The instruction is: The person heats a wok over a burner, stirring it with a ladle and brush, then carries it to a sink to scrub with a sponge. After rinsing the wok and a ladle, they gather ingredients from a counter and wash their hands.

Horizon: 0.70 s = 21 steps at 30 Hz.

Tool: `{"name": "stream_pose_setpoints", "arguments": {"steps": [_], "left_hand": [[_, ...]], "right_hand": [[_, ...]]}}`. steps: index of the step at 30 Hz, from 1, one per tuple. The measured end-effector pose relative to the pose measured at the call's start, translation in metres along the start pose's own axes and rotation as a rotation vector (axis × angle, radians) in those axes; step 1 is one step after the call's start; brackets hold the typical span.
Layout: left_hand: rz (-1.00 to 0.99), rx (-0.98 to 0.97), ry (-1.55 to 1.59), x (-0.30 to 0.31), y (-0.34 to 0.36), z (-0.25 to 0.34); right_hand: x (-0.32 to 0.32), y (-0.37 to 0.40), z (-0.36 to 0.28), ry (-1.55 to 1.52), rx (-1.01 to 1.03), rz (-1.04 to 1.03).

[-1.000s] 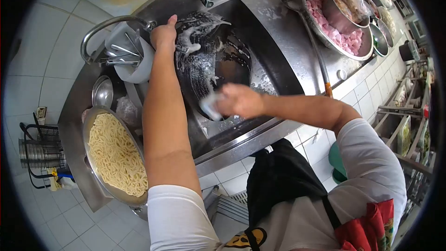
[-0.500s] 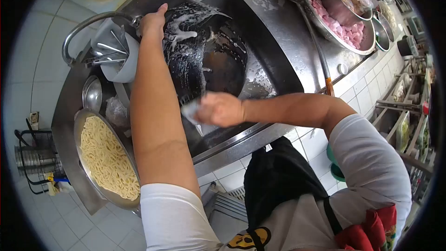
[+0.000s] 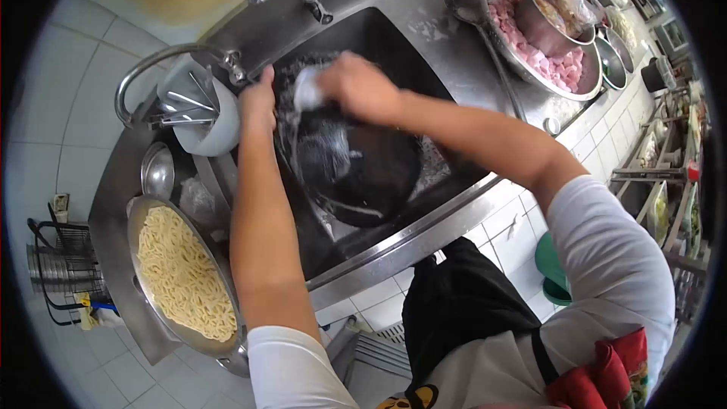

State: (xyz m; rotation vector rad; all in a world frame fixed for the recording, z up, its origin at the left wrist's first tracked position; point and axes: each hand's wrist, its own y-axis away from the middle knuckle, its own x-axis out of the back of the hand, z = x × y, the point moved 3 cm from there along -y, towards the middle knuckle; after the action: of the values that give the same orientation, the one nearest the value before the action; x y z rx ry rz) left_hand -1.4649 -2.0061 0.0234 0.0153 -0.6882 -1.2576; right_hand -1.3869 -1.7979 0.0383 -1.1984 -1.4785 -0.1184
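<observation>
Centrally, a black wok (image 3: 360, 170) sits suds-streaked in the sink (image 3: 394, 42); right hand (image 3: 363, 89), blurred, grips a pale scrubbing pad (image 3: 307, 89) near its upper-left rim. Left hand (image 3: 258, 104) is closed at that rim, thumb raised; exact grip undetermined.

White wall tiles (image 3: 76, 83), pale floor tiles (image 3: 98, 356), steel shelving (image 3: 632, 174) at right

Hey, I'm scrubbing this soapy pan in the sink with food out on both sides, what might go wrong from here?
Suds flung by the right hand and its white scrubber might reach the uncovered noodles or pink meat pieces. The left hand, at the edge of the wet pan, might slip.
</observation>
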Motion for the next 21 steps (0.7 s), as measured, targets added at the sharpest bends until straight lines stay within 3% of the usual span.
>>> {"name": "stream_pose_setpoints", "arguments": {"steps": [1, 2, 3, 4, 6, 7, 10, 11, 12, 15, 17, 19, 20, 21], "left_hand": [[0.110, -0.068, -0.074, -0.002, 0.000, -0.021], [0.096, -0.086, -0.104, -0.002, 0.000, -0.026], [0.065, -0.109, -0.143, 0.000, 0.018, -0.017], [0.017, 0.033, -0.030, 0.000, 0.015, -0.023], [-0.050, -0.024, 0.087, -0.002, 0.013, -0.022], [-0.055, 0.011, 0.205, -0.005, 0.015, -0.020], [-0.100, 0.169, 0.316, 0.001, 0.026, -0.017], [-0.156, 0.111, 0.186, 0.002, 0.005, -0.024], [-0.228, 0.138, 0.330, 0.000, 0.003, -0.027], [-0.195, 0.052, 0.309, 0.006, 0.038, -0.011], [-0.187, -0.030, 0.246, 0.012, 0.048, -0.013], [-0.147, -0.033, 0.175, 0.024, 0.059, -0.014], [-0.131, -0.027, 0.131, 0.032, 0.066, -0.016], [-0.063, -0.056, 0.138, 0.040, 0.069, -0.027]], "right_hand": [[0.007, -0.004, 0.014, -0.025, -0.105, -0.027], [0.012, -0.010, 0.024, -0.055, -0.213, -0.038], [-0.002, -0.007, 0.010, -0.064, 0.071, 0.154], [-0.030, -0.003, -0.002, -0.274, -0.053, -0.049], [-0.013, -0.004, -0.040, -0.203, 0.179, -0.069], [-0.006, -0.016, -0.029, -0.108, 0.148, 0.106], [-0.011, -0.010, -0.051, -0.120, -0.264, -0.050], [-0.010, 0.009, -0.085, -0.210, -0.146, -0.074], [-0.007, 0.025, -0.106, -0.301, -0.031, -0.101], [0.004, 0.036, -0.091, -0.353, 0.235, 0.103], [0.005, 0.010, -0.033, -0.300, -0.001, 0.036], [0.022, -0.017, 0.023, -0.115, -0.024, 0.205], [0.002, -0.016, 0.066, -0.175, -0.221, 0.055], [-0.030, -0.001, 0.116, -0.258, -0.272, 0.121]]}}
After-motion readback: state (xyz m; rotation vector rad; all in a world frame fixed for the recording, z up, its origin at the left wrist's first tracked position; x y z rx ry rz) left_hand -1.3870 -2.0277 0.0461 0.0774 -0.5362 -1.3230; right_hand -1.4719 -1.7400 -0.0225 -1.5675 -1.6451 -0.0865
